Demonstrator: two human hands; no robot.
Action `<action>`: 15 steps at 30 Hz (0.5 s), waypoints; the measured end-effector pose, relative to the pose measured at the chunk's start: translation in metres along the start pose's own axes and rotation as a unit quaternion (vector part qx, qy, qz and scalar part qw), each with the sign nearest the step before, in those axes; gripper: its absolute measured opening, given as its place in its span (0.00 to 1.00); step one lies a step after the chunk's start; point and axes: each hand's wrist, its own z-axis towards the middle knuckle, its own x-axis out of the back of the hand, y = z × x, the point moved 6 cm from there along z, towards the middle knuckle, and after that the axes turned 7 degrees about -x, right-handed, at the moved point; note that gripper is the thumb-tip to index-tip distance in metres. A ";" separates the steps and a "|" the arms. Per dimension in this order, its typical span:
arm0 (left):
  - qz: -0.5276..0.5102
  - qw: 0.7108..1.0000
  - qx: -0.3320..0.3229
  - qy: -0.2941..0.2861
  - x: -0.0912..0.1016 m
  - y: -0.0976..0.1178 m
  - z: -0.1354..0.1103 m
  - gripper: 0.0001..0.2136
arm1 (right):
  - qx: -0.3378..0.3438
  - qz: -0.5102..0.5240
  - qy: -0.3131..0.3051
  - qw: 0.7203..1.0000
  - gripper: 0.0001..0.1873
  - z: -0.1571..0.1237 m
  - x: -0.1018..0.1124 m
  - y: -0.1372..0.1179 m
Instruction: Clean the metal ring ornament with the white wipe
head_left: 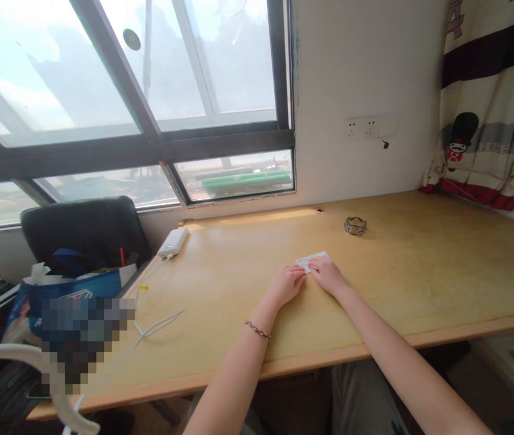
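A small, flat white piece of paper (314, 258) lies on the table, with its far edge showing beyond my fingers. My left hand (288, 284) is closed at its left near corner, the fingers bent together on the edge. On the right side, my right hand (326, 275) has its fingers curled over the same paper, pressing it against the tabletop. The two hands are close together, and they cover the near part of the paper. A braided bracelet (258, 330) circles my left wrist.
The yellow wooden table (220, 338) fills the middle. Behind the paper sits a grey ring-shaped object (355, 226). At the left edge lies a white power bank (173, 243) with a white cable (159, 324). A black chair (84, 229) carries a blue bag (80, 287).
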 end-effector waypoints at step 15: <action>0.018 0.994 0.097 0.039 0.002 -0.014 -0.003 0.09 | -0.124 -0.130 0.016 0.984 0.11 -0.001 0.007 0.024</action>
